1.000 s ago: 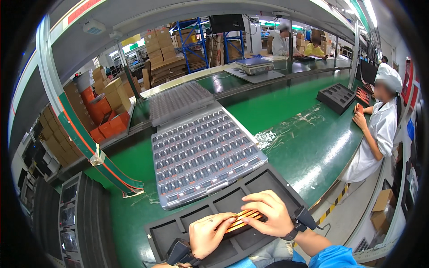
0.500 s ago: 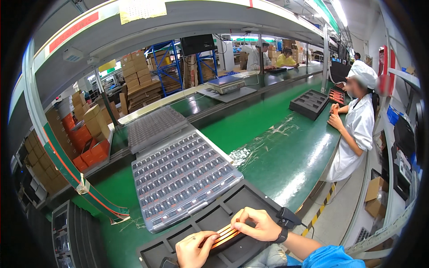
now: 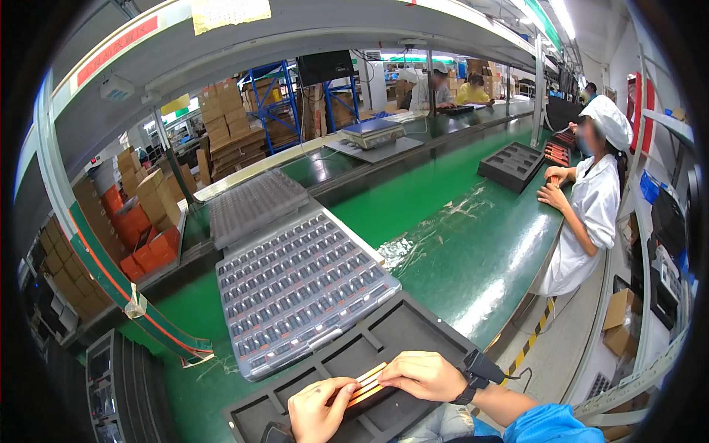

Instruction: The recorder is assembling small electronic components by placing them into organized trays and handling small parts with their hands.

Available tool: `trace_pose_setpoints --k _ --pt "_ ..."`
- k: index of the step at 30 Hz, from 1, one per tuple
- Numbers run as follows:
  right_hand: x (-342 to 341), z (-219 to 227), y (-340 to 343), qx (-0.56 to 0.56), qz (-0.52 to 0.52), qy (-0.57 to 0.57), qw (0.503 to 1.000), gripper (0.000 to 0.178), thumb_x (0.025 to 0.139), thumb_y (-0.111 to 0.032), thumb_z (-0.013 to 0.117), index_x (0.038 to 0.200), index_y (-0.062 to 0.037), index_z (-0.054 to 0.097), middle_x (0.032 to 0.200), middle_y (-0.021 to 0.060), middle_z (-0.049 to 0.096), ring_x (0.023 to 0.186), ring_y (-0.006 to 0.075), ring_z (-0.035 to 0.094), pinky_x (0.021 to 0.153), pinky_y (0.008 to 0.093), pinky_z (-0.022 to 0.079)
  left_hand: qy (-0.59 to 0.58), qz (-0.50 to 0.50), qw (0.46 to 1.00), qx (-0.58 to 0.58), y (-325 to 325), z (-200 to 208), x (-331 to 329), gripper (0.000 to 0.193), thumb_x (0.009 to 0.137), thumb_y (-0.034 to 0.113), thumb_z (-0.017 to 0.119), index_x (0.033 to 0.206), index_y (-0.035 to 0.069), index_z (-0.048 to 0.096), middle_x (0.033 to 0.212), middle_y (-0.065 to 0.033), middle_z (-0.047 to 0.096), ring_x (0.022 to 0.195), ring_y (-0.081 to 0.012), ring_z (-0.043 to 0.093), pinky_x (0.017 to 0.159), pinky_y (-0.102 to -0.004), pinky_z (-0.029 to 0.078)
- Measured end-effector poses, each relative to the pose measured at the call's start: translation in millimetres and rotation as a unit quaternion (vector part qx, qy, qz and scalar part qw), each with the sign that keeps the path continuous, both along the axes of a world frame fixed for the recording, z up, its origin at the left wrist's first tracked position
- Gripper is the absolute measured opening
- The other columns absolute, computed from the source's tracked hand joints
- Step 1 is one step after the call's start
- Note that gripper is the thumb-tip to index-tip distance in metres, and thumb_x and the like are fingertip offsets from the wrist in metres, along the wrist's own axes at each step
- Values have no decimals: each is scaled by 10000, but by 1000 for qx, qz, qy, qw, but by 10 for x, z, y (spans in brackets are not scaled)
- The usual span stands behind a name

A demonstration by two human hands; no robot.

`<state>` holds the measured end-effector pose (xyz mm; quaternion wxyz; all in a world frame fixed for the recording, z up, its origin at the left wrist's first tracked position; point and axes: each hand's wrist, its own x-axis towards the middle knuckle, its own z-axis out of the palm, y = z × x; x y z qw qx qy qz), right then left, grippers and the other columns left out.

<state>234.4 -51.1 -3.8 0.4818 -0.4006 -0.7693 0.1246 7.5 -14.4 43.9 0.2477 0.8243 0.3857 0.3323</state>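
Low in the picture, my left hand (image 3: 321,410) pinches one end of a few slim orange-and-dark strips (image 3: 368,385) lying side by side. At their other end my right hand (image 3: 425,376) is closed, its fingers pressed along them. The strips are held above a black foam tray (image 3: 395,325) with rectangular recesses. My fingers cover both ends, so the strips' exact kind cannot be made out. Just beyond the tray sits a clear plastic case (image 3: 306,292) with rows of small dark pieces.
A grey gridded tray (image 3: 258,207) lies behind the case. Along the green bench (image 3: 436,258), a co-worker in white (image 3: 583,214) handles orange pieces beside another black foam tray (image 3: 511,164). A scale (image 3: 371,134) stands on the far ledge. A green post (image 3: 122,292) rises at left.
My right hand has come down slightly, its fingers now lying flatter along the strips. Both hands keep hold of them. The view has shifted a little.
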Motion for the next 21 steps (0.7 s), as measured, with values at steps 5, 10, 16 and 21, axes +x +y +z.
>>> trace_pose_setpoints --k 5,10,16,21 --pt "74 51 -14 19 21 -41 999 160 843 -45 718 999 -41 686 908 60 697 856 259 676 782 348 549 -4 -12 1000 25 86 -107 -6 108 920 168 683 969 81 723 882 -72 738 784 -232 712 690 -308 546" --pt "110 -11 7 19 12 -49 999 196 766 6 770 952 -40 729 958 54 737 880 231 708 806 336 560 -25 -20 999 34 145 -143 0 103 897 176 710 914 82 747 873 -63 745 762 -228 720 674 -302 557" --pt "46 29 -67 28 -30 -104 994 241 765 -149 808 996 -121 745 1062 17 707 954 225 670 827 340 528 -28 -25 999 7 182 -316 -43 118 903 191 704 948 88 741 891 -63 746 784 -231 722 688 -306 561" --pt "193 -47 -208 -6 -72 -191 979 333 792 -292 790 1119 -274 733 1296 22 613 1121 259 596 919 402 491 119 -81 987 67 168 -185 -30 591 820 439 760 1274 105 584 1104 -81 708 939 -237 708 745 -336 573"
